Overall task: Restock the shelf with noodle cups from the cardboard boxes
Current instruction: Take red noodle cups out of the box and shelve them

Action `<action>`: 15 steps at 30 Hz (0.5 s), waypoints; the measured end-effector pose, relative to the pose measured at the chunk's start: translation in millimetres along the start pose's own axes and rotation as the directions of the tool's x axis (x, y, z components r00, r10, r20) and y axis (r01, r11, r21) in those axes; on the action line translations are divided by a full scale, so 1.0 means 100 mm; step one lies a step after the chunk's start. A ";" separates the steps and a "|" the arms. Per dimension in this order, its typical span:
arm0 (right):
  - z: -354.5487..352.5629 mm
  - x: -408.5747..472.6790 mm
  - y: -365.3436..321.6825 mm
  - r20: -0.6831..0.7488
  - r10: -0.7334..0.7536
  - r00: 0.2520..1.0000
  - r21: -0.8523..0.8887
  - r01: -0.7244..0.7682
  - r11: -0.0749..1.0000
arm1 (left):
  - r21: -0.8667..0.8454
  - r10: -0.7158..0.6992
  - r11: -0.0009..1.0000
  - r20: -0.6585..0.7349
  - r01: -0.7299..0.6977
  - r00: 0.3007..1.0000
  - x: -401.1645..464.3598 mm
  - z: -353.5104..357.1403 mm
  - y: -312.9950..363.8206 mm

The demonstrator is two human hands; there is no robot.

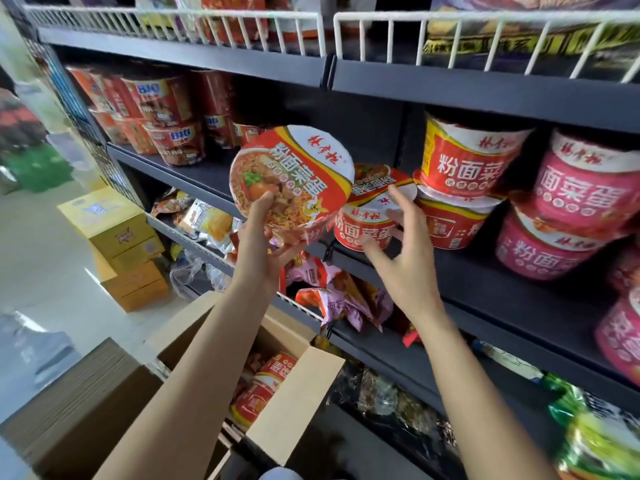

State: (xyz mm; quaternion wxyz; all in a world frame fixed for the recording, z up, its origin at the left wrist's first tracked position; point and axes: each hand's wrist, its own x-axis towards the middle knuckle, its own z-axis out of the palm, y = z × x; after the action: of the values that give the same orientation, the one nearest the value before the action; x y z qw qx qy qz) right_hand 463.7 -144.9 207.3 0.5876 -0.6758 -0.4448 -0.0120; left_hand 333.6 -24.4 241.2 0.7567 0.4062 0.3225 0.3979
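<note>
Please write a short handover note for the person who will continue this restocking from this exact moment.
Left hand: holds one red noodle cup tilted, lid toward the camera, in front of the middle shelf.
Right hand: open, fingers spread, at the red cup on the shelf edge; contact unclear.
Done: red cups are stacked two high on that shelf, pink cups beside them to the right.
Left: place the held cup, then continue from the open cardboard box below, which still contains red cups.

My noodle cup [294, 181] is red with a white-and-yellow lid; neighbouring cups [575, 202] are pink, the cardboard box [294, 403] plain tan.
</note>
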 end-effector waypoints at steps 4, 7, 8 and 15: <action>0.06 0.13 -0.17 0.133 -0.039 0.990 0.041 0.034 0.999 | 0.000 0.036 0.999 0.052 -0.036 0.998 -0.09 0.12 0.14; 0.08 0.21 -0.19 0.113 0.008 0.994 0.095 -0.019 0.995 | 0.067 0.001 0.998 0.094 -0.008 0.996 -0.12 0.34 0.19; 0.07 0.23 -0.17 0.097 0.032 0.995 0.095 -0.041 0.995 | 0.093 -0.015 0.996 0.108 0.005 0.994 -0.09 0.41 0.19; -0.08 0.46 0.12 0.039 0.165 0.986 0.024 -0.166 0.986 | 0.500 -0.018 0.863 0.169 -0.070 0.985 0.09 0.67 0.13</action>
State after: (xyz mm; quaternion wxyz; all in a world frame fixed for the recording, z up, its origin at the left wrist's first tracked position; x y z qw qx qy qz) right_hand 503.0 -123.8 225.0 0.5876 -0.7022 -0.3981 0.0553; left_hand 387.9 -36.3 282.3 0.6434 0.6261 0.3446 0.2744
